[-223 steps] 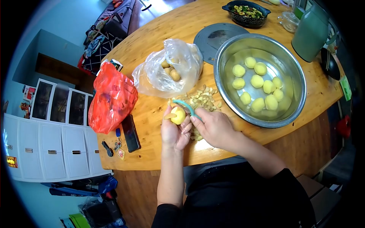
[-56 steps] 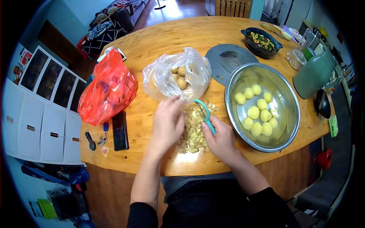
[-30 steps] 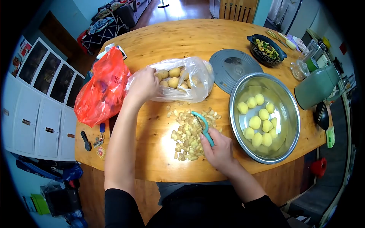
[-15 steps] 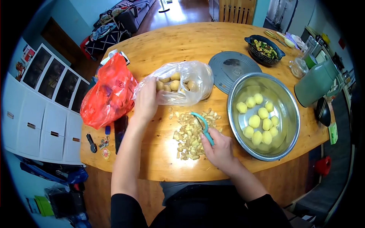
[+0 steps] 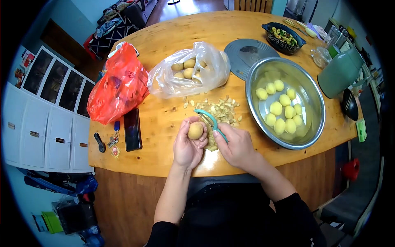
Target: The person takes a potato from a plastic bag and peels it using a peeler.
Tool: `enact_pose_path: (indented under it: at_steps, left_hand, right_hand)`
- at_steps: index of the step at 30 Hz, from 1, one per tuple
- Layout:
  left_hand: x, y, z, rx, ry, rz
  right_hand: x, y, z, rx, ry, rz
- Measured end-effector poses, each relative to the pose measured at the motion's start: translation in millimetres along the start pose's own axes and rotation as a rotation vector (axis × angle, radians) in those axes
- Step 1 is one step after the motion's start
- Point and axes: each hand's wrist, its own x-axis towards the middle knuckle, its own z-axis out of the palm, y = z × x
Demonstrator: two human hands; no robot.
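An unpeeled potato [image 5: 195, 131] rests in my left hand [image 5: 187, 144], the fingers curled round it. My right hand [image 5: 238, 147] grips a teal peeler [image 5: 212, 119], its head close beside the potato; whether the blade touches the skin I cannot tell. Under and beyond both hands lies a pile of potato peelings [image 5: 222, 110], partly covered by them. A clear plastic bag [image 5: 164, 84] with several unpeeled potatoes [image 5: 189, 68] sits farther back. To the right, a large steel bowl [image 5: 250, 96] holds several peeled potatoes [image 5: 284, 99].
On the left are a red plastic bag [image 5: 117, 88], a phone [image 5: 132, 131], keys [image 5: 113, 140] and a watch [image 5: 99, 143]. A grey round mat [image 5: 240, 57] lies behind the steel bowl. A dish of food [image 5: 284, 39] and a green pitcher [image 5: 340, 74] stand at the right.
My left hand has come out of the clear bag with a potato and moved toward my body, next to the peeler. My right hand has shifted slightly; the camera view has tilted down.
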Motion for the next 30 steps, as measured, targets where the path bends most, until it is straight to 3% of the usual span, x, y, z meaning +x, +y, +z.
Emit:
enact_pose_path:
  at_steps: [8, 17, 30]
  left_hand:
    - [4, -7, -8, 0.025, 0.119, -0.074]
    - [4, -26, 7, 0.43, 0.377, 0.224]
    - [1, -30, 10, 0.407, 0.324, 0.223]
  right_hand:
    - [-23, -3, 4, -0.187, -0.02, -0.081]
    - [-29, -12, 15, -0.197, 0.017, -0.086]
    - [-26, -6, 10, -0.253, -0.115, 0.026]
